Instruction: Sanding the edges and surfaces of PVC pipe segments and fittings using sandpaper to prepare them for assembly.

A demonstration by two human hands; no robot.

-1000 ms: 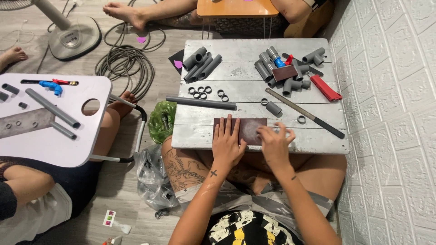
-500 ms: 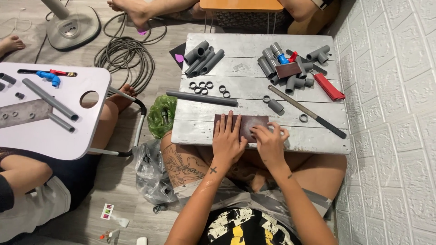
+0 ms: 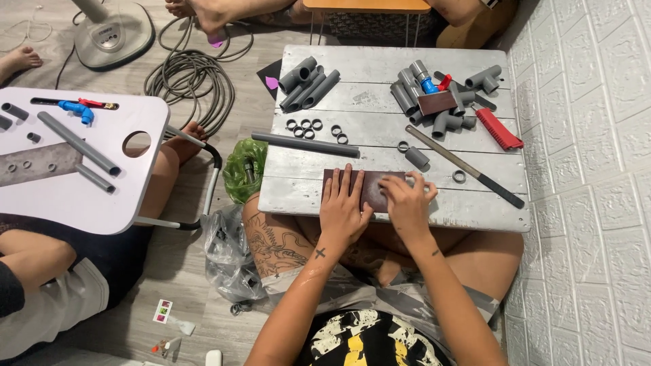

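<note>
Pressing flat on a dark brown rough sheet [image 3: 369,188] on the whitewashed plank counter [image 3: 380,135], left hand [image 3: 344,207] spreads open; right hand [image 3: 405,203] curls, its grip unclear.

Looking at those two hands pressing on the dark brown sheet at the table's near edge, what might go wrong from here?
The dark brown abrasive sheet lies close to the near edge of the grey wooden table, so it might slide off if the left hand eases its hold. The right hand presses something too hidden to identify; fingertips could get scraped. The short grey pipe piece lies on its side nearby and might roll if bumped.
</note>
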